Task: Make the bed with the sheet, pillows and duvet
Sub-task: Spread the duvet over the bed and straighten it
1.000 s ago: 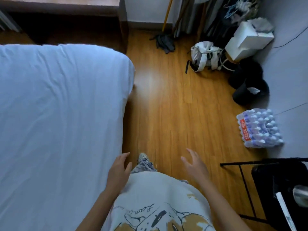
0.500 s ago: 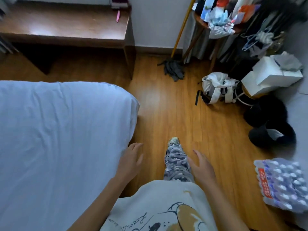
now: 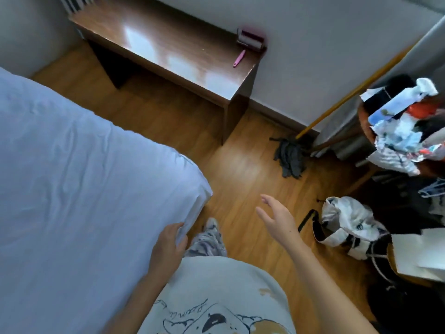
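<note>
Left hand [image 3: 168, 249] at the bed [image 3: 197, 213] edge, fingers loosely curved against the side of the sheet [image 3: 84, 189] just short of the corner; can't tell whether it grips fabric or only touches. Right hand [image 3: 277, 220] in the air over the floor [image 3: 240, 169], fingers spread and relaxed, holding nothing. Sheet lies across the mattress, lightly wrinkled, running up and left from the left fingertips. Corner sits just beyond those fingertips. No pillows or duvet in view. Ahead of the right fingers: mop [image 3: 291, 157] on the floor, desk [image 3: 168, 51] against the wall further out. Right of the right fingers: bag [image 3: 346, 220] on the floor.
</note>
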The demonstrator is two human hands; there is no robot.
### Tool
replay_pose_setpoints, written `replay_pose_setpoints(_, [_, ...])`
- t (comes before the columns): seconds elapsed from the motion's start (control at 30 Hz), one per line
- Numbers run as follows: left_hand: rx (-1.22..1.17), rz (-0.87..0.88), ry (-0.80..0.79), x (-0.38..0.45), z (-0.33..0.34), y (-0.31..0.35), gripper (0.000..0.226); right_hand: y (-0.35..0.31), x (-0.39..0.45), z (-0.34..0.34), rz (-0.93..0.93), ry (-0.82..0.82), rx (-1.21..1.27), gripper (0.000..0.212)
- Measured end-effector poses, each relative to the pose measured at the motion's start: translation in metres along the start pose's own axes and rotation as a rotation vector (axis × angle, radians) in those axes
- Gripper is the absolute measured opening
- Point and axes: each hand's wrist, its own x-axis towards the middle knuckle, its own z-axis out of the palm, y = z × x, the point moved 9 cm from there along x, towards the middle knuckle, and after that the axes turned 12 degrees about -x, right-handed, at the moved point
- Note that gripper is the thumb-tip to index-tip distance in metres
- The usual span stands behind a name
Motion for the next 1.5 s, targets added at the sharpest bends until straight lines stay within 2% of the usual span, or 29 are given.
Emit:
replay_pose_setpoints(0.17, [-0.098, -0.082, 0.116, 0.113, -0.005, 0.023, 0.038, -0.038, 0.127, -0.014, -0.121, -0.053, -0.119, 0.050])
replay_pose_setpoints(0.33, [-0.035, 0.006, 0.122, 0.228, -0.034, 0.065, 0.036, -0.072, 0.223, -0.035, -0.162, -0.118, -0.185, 0.050])
replay_pose_setpoints(0.5, [-0.008, 0.000, 0.260, 0.312, -0.090, 0.091, 0.037, -0.114, 0.315, -0.055, -0.223, -0.200, -0.253, 0.048])
replay_pose_setpoints(0.6, [-0.059, -0.077, 0.341, 0.345, -0.118, 0.089, 0.036, -0.148, 0.371, -0.056, -0.284, -0.261, -0.283, 0.046])
replay_pose_setpoints(0.77, [-0.161, -0.299, 0.432, 0.384, -0.144, 0.055, 0.037, -0.223, 0.472, -0.044, -0.424, -0.363, -0.292, 0.046])
replay_pose_setpoints(0.97, [-0.315, -0.583, 0.613, 0.415, -0.180, 0.035, 0.037, -0.334, 0.602, -0.045, -0.588, -0.435, -0.291, 0.047])
replay_pose_setpoints(1.23, [-0.467, -0.719, 0.808, 0.478, -0.261, 0.018, 0.038, -0.527, 0.701, -0.026, -0.819, -0.508, -0.341, 0.049])
replay_pose_setpoints(1.4, [-0.542, -0.773, 0.949, 0.541, -0.348, -0.033, 0.038, -0.657, 0.738, 0.033, -0.983, -0.578, -0.434, 0.049])
replay_pose_setpoints(1.5, [-0.565, -0.763, 1.031, 0.585, -0.425, -0.075, 0.039, -0.752, 0.760, 0.079, -1.088, -0.589, -0.534, 0.049])
